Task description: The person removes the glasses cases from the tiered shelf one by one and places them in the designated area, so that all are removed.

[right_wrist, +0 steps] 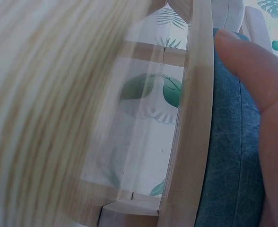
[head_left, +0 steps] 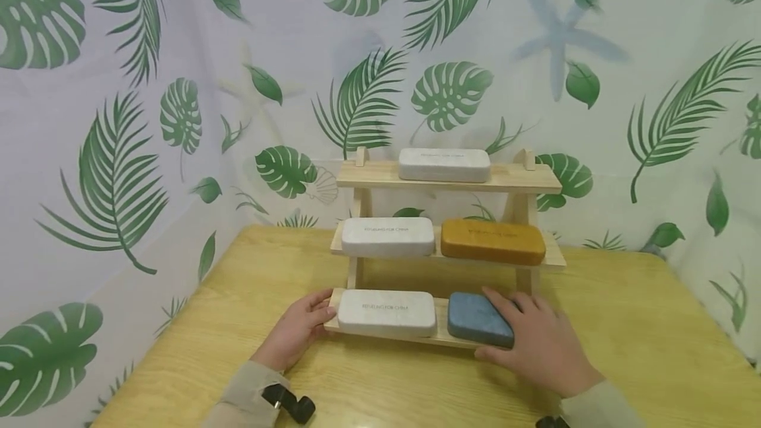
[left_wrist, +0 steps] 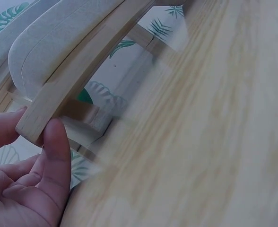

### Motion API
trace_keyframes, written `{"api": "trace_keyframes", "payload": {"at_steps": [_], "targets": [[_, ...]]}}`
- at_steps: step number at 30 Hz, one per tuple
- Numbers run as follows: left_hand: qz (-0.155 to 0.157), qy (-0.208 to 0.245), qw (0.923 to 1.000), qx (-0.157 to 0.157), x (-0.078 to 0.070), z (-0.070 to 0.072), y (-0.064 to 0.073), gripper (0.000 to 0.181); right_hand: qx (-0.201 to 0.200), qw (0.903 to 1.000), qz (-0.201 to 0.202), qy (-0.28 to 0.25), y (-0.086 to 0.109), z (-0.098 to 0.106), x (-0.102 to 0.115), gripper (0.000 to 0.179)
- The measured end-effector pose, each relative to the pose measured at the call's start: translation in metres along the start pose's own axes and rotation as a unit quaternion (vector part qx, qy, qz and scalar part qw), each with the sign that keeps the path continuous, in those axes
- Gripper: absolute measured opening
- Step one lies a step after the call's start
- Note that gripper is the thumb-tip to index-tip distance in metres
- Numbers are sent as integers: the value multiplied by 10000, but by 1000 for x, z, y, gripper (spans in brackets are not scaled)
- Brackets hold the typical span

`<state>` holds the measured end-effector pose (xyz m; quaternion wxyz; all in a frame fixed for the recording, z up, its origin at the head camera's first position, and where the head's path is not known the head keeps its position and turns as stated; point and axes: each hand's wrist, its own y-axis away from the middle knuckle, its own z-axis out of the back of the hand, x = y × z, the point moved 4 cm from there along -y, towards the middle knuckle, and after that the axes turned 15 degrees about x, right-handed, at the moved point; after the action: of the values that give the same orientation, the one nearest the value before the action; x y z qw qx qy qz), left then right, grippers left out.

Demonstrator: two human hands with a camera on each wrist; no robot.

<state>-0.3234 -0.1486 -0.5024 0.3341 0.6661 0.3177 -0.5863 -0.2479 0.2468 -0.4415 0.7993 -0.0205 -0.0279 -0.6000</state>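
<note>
In the head view, a mottled blue case [head_left: 475, 318] with rounded corners sits on the bottom shelf [head_left: 442, 319] of a wooden rack [head_left: 523, 177]; the right hand [head_left: 541, 343] grips its right end, thumb in front. In the left-wrist view, the left hand [left_wrist: 30, 189] pinches the shelf's end. In the right-wrist view, a fine seam runs along the case.
</note>
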Motion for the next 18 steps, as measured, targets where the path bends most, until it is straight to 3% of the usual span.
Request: {"api": "trace_keyframes", "payload": {"at_steps": [18], "targets": [[-87,1,9995,295,-2,4,-5,62,232,9997,23,-13,-4,6,-2,99]]}}
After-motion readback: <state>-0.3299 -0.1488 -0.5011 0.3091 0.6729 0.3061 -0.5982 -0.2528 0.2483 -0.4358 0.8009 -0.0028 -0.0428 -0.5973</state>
